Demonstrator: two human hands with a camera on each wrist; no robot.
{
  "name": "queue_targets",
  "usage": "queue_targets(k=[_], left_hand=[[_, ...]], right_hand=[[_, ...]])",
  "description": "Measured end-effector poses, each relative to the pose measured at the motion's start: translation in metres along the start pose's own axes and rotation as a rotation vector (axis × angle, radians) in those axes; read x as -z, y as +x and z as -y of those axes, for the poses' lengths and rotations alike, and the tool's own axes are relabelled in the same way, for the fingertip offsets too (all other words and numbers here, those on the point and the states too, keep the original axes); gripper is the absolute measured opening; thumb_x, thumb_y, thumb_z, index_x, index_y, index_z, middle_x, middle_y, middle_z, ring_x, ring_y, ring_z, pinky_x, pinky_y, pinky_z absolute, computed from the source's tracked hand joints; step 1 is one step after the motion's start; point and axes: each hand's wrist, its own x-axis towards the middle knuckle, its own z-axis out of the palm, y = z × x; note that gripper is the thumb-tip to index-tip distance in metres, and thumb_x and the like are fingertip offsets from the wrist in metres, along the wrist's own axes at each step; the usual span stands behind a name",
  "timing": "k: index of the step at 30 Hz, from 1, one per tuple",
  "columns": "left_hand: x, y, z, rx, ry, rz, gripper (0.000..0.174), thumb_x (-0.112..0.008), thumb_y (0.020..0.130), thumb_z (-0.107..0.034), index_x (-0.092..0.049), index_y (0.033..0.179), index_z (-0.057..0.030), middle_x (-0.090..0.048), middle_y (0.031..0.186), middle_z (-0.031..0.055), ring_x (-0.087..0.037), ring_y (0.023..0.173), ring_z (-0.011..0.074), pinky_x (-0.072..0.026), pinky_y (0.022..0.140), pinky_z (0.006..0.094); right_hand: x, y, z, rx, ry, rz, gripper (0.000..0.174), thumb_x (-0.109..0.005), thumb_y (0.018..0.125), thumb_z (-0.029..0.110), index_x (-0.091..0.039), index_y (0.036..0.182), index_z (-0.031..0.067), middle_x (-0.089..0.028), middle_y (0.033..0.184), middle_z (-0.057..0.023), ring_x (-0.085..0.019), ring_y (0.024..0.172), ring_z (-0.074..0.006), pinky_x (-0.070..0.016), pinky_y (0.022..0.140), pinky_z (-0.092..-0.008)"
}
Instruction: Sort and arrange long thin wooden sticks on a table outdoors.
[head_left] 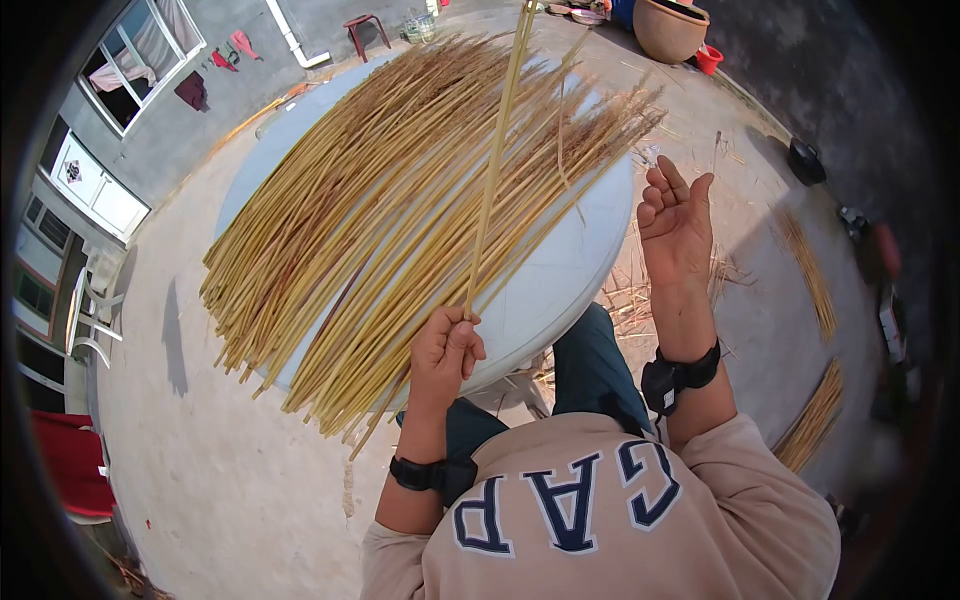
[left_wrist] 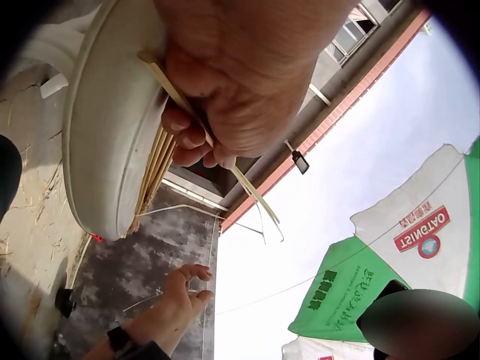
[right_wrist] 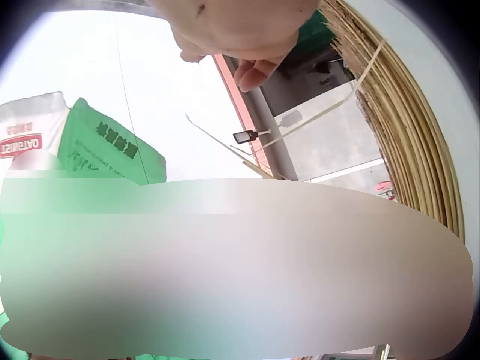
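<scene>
My left hand [head_left: 445, 350] pinches the lower end of a long yellowish dry plant stalk [head_left: 491, 180] near the table's front edge. The stalk rises away from me over the others; in the left wrist view its thin pieces [left_wrist: 251, 191] spread apart beyond the fingers. Spread across the round pale table [head_left: 600, 225] are many similar stalks [head_left: 290, 230] with feathery brown heads at the far end. To the right of the table, my right hand [head_left: 678, 225] is raised palm up, fingers loosely bent and holding nothing.
Bundles of stalks [head_left: 808, 275] lie on the concrete ground at right, and loose scraps [head_left: 635, 285] litter the floor beside the table. At the back stand a brown stool [head_left: 367, 35], a large clay pot [head_left: 668, 30] and a red bucket [head_left: 709, 60]. A white chair [head_left: 90, 310] is at left.
</scene>
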Motion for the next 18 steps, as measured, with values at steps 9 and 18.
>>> queue_targets(k=[9, 18], left_hand=[[0.001, 0.000, -0.008, 0.029, 0.072, 0.109, 0.022, -0.046, 0.092, -0.021, -0.053, 0.094, -0.0003, -0.053, 0.059, 0.0015, -0.038, 0.045, 0.0025, -0.0300, 0.041, 0.0164], [-0.001, -0.001, -0.013, 0.067, 0.079, 0.125, 0.017, -0.050, 0.090, -0.018, -0.054, 0.088, -0.0023, -0.053, 0.059, 0.0012, -0.040, 0.046, 0.0031, -0.0310, 0.041, 0.0169]], right_hand=[[-0.027, -0.064, -0.082, -0.544, -0.706, 0.569, 0.020, -0.058, 0.085, 0.013, -0.059, 0.098, -0.0008, -0.059, 0.071, -0.0031, -0.055, 0.061, -0.0072, -0.0441, 0.050, -0.0194], [-0.034, -0.056, -0.085, -0.465, -0.747, 0.556, 0.017, -0.059, 0.084, 0.015, -0.060, 0.083, -0.0023, -0.058, 0.064, -0.0046, -0.056, 0.056, -0.0082, -0.0470, 0.048, -0.0204]])
